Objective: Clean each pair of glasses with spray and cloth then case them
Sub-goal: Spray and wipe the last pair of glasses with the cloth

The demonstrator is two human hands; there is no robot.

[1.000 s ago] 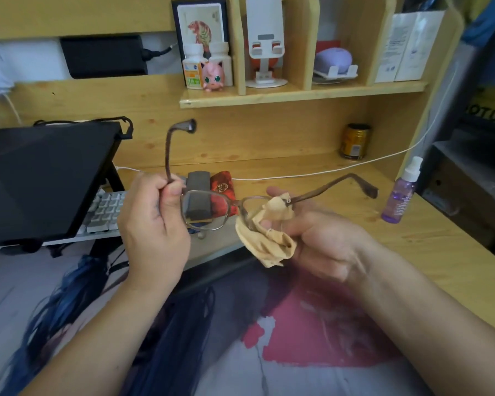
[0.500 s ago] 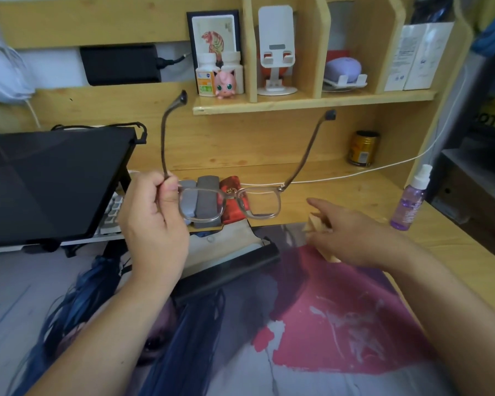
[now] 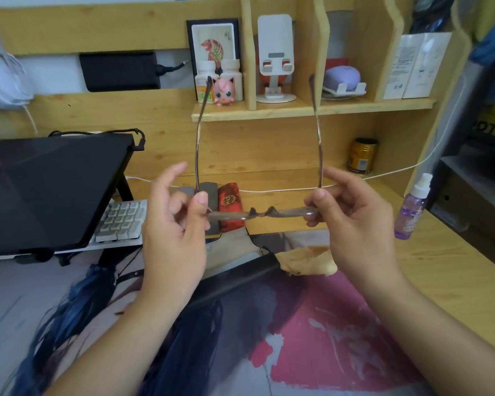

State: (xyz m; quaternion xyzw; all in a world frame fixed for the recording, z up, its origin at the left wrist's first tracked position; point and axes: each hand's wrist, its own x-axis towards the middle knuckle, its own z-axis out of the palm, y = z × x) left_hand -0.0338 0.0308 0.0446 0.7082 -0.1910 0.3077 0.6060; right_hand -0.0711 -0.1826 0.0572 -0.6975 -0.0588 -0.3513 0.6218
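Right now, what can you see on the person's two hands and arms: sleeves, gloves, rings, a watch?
Nothing is worn. The left hand and right hand are bare, without gloves, rings or watch. Both forearms are bare too; no sleeve shows. The fingernails are short and unpainted.

- Glasses (image 3: pixel 262 214): thin brown frame held level in the air, temples unfolded and pointing up.
- Tan cloth (image 3: pixel 307 260) lies crumpled on the mat.
- Purple spray bottle (image 3: pixel 412 208) stands upright at right.
- Red case (image 3: pixel 230 205) lies behind the glasses.
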